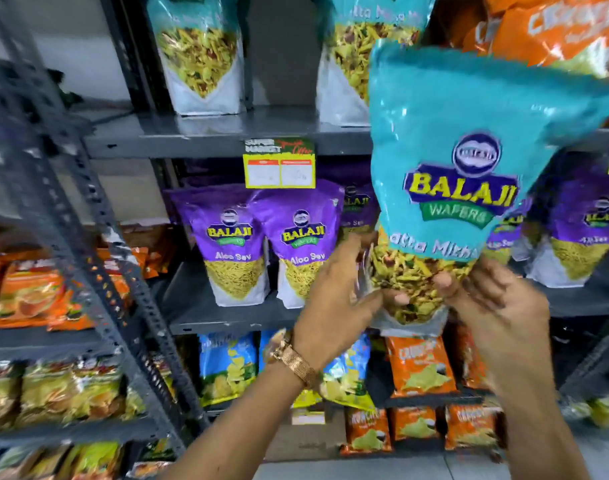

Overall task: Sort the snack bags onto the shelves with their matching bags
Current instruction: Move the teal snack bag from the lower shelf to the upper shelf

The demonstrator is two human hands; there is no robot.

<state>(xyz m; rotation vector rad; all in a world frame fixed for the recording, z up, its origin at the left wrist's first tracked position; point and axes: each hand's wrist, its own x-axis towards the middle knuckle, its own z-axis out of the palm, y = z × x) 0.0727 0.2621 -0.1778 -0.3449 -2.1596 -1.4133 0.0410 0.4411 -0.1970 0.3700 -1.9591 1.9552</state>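
A teal Balaji snack bag (459, 140) is held upright in front of the shelves, its top reaching the upper shelf. My left hand (334, 306) grips its lower left corner and my right hand (500, 306) grips its lower right corner. Matching teal bags (201, 53) stand on the upper shelf (227, 133), another teal bag (348, 64) just left of the held one. Purple Aloo Sev bags (233, 244) fill the middle shelf behind my hands.
A yellow price tag (279, 164) hangs from the upper shelf's edge. Orange bags (556, 26) sit at the top right. Blue bags (227, 368) and orange bags (419, 365) fill lower shelves. A grey slotted rack post (88, 220) with orange packets (29, 296) stands at left.
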